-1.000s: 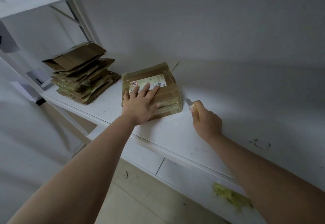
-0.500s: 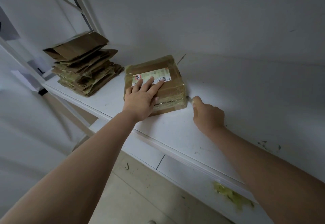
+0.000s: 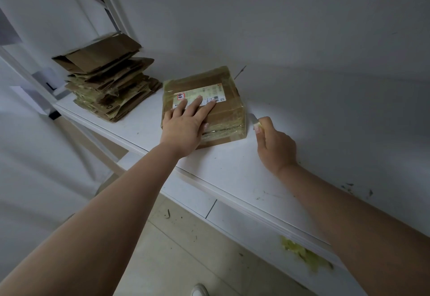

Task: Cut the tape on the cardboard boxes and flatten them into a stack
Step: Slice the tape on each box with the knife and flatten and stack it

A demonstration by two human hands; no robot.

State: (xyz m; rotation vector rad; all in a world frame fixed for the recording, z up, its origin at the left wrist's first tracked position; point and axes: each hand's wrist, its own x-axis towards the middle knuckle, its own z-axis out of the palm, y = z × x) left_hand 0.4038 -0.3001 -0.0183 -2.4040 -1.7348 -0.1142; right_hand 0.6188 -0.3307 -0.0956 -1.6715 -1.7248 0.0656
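Cardboard box [image 3: 204, 100] sitting sealed on the white shelf [image 3: 232, 170], mid-depth, just right of the stack of flattened cardboard [image 3: 104, 86] at the far left. Pinned from above by the left hand [image 3: 186, 123], fingers straight and spread flat across the shipping label [image 3: 200, 96], nothing curled round anything. Right hand [image 3: 275, 146] wrapped tight round a small knife [image 3: 254, 121], blade poking out past the thumb. Half a second back, blade tip right against the box's near right corner; now drawn a little clear of it to the right, just beside the edge rather than touching. Probably one pass along that side done or being reset, with no flap lifted yet, so cutting likely unfinished and flattening yet to come. Box itself low and squarish, brown, wrapped in glossy yellowish tape [image 3: 223, 130] banding the near side and edges, somewhat crumpled at the corners. Whether the tape on the right side is actually slit, impossible to tell from this angle.
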